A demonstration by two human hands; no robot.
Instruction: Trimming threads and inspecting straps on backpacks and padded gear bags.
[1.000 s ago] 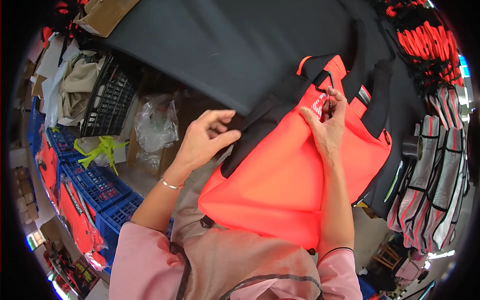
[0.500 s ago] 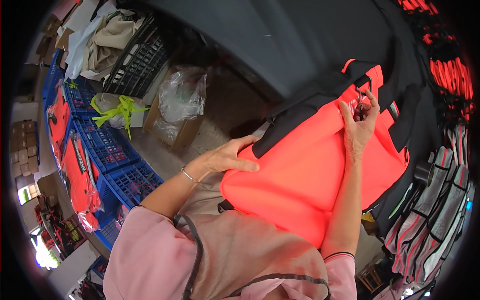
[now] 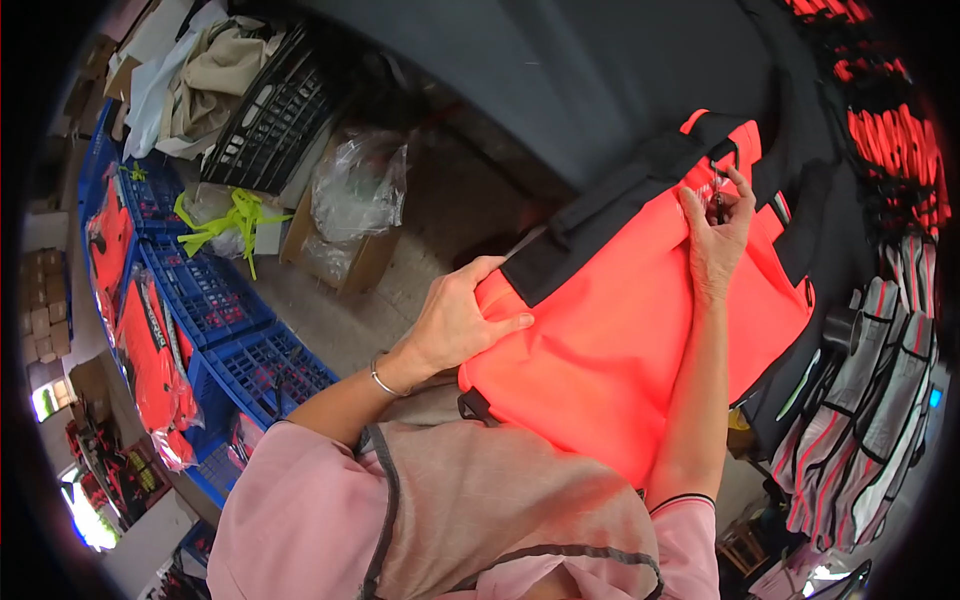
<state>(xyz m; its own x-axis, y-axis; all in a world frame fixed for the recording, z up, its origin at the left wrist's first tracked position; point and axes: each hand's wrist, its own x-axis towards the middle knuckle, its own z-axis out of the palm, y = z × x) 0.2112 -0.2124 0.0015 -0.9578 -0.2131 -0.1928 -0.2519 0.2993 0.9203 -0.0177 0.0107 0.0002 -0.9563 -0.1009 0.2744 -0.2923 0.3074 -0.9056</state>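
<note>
Hands apart, both at the orange-red bag (image 3: pixel 600 340). Left hand (image 3: pixel 460 318) clamped on its lower left edge, thumb on top, other fingers mostly hidden behind. Right hand (image 3: pixel 720 238) up at the black-trimmed end, fingers curled round a small dark metal tool (image 3: pixel 718 207), type unclear; forearm crosses over the bag. Bag sits tilted between my brown apron (image 3: pixel 500 490) and the black table (image 3: pixel 600 80). Pale patch (image 3: pixel 706 188) by my right fingertips, too small to read. Right of bag: bundle of grey straps (image 3: pixel 860 400) with red stripes, red-orange pieces (image 3: pixel 890 150) above. Left: cardboard box (image 3: pixel 372 262) with clear plastic bag (image 3: pixel 360 185), yellow-green ties (image 3: pixel 235 225), black basket (image 3: pixel 262 115), then blue crates (image 3: pixel 210 400) with red packs (image 3: pixel 150 360). One pack carries lettering, small and running sideways.
</note>
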